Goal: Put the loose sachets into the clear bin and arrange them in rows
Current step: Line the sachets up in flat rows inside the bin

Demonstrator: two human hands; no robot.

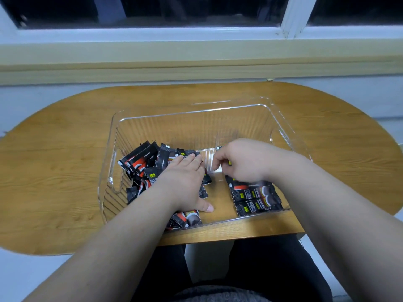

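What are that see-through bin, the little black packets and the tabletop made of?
The bin looks like hard clear plastic: glossy, ribbed walls, table visible through it. The sachets seem printed foil or plastic film, shiny and crinkled at the ends. The table shows a wood grain, smooth and satin; solid wood or laminate, I cannot tell.

Likely a home room: small wooden table (65,171) against a windowsill (196,55), window (152,9) dark.
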